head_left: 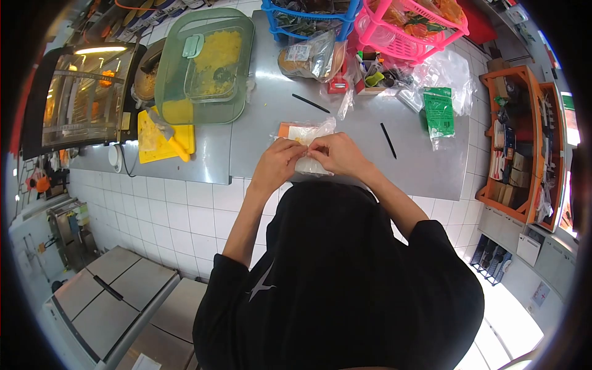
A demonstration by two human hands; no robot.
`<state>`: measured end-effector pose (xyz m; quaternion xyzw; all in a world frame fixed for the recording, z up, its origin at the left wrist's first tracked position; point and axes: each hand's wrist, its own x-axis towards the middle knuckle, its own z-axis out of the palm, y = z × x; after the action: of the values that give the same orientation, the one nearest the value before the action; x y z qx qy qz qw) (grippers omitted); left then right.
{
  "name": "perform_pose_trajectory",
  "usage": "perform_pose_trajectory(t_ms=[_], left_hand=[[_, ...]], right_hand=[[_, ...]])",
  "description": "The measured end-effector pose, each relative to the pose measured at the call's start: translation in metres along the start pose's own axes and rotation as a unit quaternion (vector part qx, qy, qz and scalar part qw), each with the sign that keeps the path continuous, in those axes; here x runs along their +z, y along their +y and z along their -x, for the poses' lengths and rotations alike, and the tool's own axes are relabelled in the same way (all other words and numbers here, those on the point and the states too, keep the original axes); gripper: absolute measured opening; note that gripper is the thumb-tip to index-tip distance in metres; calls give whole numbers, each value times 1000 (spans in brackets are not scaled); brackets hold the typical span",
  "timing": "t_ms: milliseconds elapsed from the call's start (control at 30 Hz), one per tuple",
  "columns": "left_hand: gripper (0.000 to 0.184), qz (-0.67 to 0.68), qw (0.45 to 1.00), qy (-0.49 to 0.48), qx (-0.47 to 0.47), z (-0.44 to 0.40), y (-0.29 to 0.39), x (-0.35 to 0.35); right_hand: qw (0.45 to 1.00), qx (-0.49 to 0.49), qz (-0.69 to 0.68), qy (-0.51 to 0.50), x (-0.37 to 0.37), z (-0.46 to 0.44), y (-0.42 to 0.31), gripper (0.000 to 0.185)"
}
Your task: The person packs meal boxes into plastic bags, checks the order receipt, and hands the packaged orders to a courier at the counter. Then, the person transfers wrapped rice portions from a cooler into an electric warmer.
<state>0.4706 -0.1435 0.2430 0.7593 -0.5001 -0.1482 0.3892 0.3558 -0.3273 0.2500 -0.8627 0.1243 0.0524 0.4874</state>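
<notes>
Both hands meet at the front edge of the steel counter, fingertips pinched together over a small clear plastic bag (325, 127). My left hand (275, 163) has its thumb and fingers closed on the plastic from the left. From the right, my right hand (343, 155) pinches the same plastic, nearly touching the left fingertips. Under and behind the fingers lies a flat white and orange piece (284, 129), with a little yellow showing; the fingers hide much of it. Two thin black sticks, one behind (311, 103) and another to the right (388, 140), lie on the counter.
A green-tinted lidded tub (163, 80) with yellow food stands back left, beside a yellow board (145, 154) and a yellow-handled knife (177, 148). Blue (269, 12) and pink baskets (425, 46) line the back. A green packet (438, 111) lies right; a glass display case (83, 92) is far left.
</notes>
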Motion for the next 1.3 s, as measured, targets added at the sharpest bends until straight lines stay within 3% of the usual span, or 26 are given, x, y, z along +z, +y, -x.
perform_pose_trajectory(t_ms=[167, 267, 467, 567, 733, 833, 933, 967, 1000, 1067, 1167, 1300], left_hand=[[17, -13, 1000, -15, -20, 0, 6, 0], [15, 72, 991, -32, -104, -2, 12, -7], [13, 111, 983, -26, -147, -1, 10, -8], [10, 82, 994, 6, -78, -1, 5, -1], [8, 39, 997, 31, -51, 8, 4, 9], [12, -103, 992, 74, -10, 17, 4, 13], [25, -171, 983, 62, -1, 29, 14, 20], [30, -159, 986, 43, 32, 37, 9, 20], [34, -141, 989, 36, 13, 41, 9, 20], [17, -175, 984, 27, -10, 40, 7, 16], [12, -140, 985, -92, -39, 18, 6, 2], [16, -212, 960, -176, -45, -4, 5, 7]], right_hand=[[1000, 3, 3, 0, 1, 1, 0, 18], [1000, 5, 1, 12, 1, 0, -5, 18], [999, -25, 37, 23, 6, -2, -3, 17], [997, -44, 55, 37, 8, -1, 1, 17], [995, -60, 73, 38, 12, 3, 5, 21], [995, -10, 85, 48, 14, 4, -4, 32], [988, 85, 109, 68, 22, 7, -16, 58], [989, 75, 75, 100, 31, 7, -10, 73], [979, 71, 139, 130, 37, 5, -11, 90], [980, 135, 101, 102, 22, 8, -33, 109], [995, 32, -3, 91, 15, 3, -7, 63], [992, 8, 21, 128, 12, 5, 5, 31]])
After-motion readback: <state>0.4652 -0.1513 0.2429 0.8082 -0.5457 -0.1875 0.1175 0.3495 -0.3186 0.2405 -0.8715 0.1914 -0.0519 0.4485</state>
